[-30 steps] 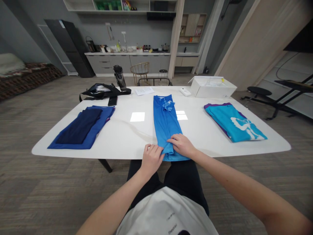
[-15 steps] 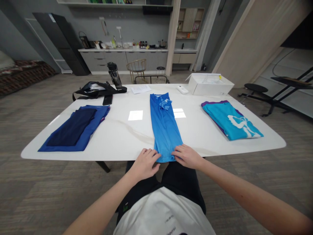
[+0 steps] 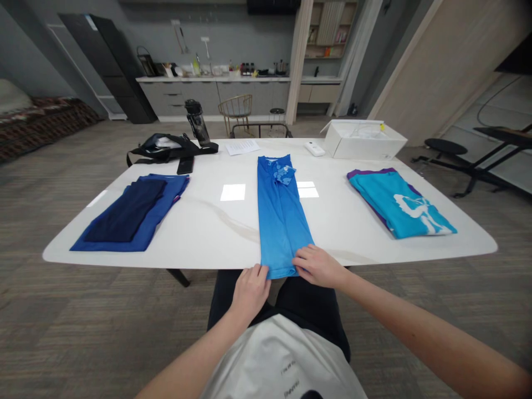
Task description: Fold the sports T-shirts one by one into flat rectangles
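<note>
A blue gradient T-shirt point(image 3: 280, 213), folded into a long narrow strip, lies down the middle of the white table point(image 3: 208, 238). Its patterned sleeve is on top near the far end, and its hem reaches the near table edge. My left hand point(image 3: 251, 291) pinches the left corner of the hem. At the right corner, my right hand point(image 3: 319, 267) has its fingers closed on the fabric.
Left on the table are folded dark blue clothes point(image 3: 128, 213), a phone point(image 3: 185, 165), a black bag point(image 3: 166, 147) and a bottle point(image 3: 197, 123). To the right lie folded turquoise and purple clothes point(image 3: 399, 199), a white box point(image 3: 363, 138) and a remote-like white object point(image 3: 315, 149). Paper point(image 3: 243, 147) lies behind.
My left hand has shifted from over the hem to its left corner, fingers now drawn together. The hem lies flatter. My right hand stays at the right corner. The view has shifted slightly.
</note>
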Demonstrator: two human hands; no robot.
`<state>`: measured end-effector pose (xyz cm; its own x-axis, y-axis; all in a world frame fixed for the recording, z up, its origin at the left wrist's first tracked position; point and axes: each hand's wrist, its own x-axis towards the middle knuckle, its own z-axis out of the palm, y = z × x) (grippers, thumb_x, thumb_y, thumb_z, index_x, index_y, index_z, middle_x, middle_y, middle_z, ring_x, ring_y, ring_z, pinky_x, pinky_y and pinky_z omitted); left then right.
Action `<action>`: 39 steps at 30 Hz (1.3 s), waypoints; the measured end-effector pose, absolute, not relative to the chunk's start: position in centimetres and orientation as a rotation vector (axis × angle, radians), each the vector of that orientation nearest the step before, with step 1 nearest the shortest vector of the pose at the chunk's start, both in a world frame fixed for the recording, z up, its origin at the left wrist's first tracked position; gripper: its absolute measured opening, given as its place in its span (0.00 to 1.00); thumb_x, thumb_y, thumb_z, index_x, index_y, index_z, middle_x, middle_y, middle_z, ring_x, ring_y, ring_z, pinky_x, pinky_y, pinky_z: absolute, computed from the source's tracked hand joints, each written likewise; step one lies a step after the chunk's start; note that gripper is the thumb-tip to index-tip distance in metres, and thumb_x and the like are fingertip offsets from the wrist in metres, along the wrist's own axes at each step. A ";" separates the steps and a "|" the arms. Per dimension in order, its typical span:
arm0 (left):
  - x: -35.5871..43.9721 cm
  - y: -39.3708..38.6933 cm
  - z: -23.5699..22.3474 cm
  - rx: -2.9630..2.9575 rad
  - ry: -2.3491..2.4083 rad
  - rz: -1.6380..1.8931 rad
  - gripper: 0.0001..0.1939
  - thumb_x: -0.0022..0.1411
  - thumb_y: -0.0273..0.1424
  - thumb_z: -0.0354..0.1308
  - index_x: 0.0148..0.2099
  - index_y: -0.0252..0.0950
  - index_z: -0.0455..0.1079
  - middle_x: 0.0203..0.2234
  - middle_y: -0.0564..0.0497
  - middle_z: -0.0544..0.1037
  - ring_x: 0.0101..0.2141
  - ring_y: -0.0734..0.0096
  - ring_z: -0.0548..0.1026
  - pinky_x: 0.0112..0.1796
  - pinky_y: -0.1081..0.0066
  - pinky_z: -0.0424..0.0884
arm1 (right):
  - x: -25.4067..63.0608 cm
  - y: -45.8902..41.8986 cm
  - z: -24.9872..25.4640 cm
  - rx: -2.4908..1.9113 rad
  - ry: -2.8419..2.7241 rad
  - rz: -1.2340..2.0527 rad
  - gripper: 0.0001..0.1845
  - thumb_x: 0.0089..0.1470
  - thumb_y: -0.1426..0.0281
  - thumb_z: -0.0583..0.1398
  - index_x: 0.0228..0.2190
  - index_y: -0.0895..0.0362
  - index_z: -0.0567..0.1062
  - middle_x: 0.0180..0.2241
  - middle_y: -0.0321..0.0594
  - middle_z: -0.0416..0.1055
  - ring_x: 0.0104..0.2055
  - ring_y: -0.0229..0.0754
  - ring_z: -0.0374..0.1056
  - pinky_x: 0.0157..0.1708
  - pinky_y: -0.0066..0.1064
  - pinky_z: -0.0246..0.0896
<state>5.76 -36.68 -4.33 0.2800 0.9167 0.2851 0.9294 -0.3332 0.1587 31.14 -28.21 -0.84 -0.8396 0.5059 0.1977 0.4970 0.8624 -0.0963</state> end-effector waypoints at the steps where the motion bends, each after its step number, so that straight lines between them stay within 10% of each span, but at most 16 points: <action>1: 5.8 -36.8 -4.3 -2.515 -1.750 -0.504 0.07 0.66 0.23 0.54 0.43 0.38 0.70 0.33 0.49 0.74 0.35 0.60 0.73 0.39 0.59 0.70 | 31.2 -28.3 -0.9 -0.774 -2.840 0.064 0.07 0.64 0.72 0.56 0.36 0.55 0.74 0.35 0.42 0.71 0.37 0.43 0.64 0.40 0.36 0.52; 12: 0.1 -32.4 -2.4 -2.940 -1.044 -0.605 0.23 0.66 0.16 0.48 0.58 0.39 0.70 0.50 0.45 0.78 0.51 0.61 0.73 0.52 0.58 0.66 | 34.0 -27.7 -0.4 -0.857 -2.856 0.075 0.14 0.64 0.77 0.53 0.43 0.55 0.77 0.41 0.44 0.73 0.40 0.44 0.68 0.42 0.36 0.56; 27: 0.1 -27.8 -1.6 -3.316 -0.719 -0.550 0.14 0.74 0.27 0.48 0.50 0.41 0.75 0.48 0.46 0.80 0.53 0.62 0.74 0.58 0.59 0.64 | 37.7 -25.9 0.9 -0.933 -2.865 0.315 0.13 0.69 0.67 0.53 0.43 0.53 0.79 0.44 0.46 0.72 0.42 0.45 0.70 0.42 0.36 0.63; 39: 4.7 -18.8 -0.7 -2.287 -2.855 -2.566 0.11 0.60 0.40 0.61 0.37 0.37 0.71 0.29 0.51 0.77 0.31 0.70 0.74 0.35 0.71 0.71 | 34.0 -17.3 -0.9 -1.565 -1.774 0.916 0.14 0.60 0.62 0.55 0.31 0.56 0.77 0.33 0.41 0.77 0.37 0.45 0.71 0.41 0.34 0.64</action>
<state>4.67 -18.77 -0.67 0.0834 0.9634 -0.2548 -0.1512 0.2650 0.9523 33.97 -17.28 -0.88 -0.1291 0.9916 -0.0086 0.5808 0.0686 -0.8112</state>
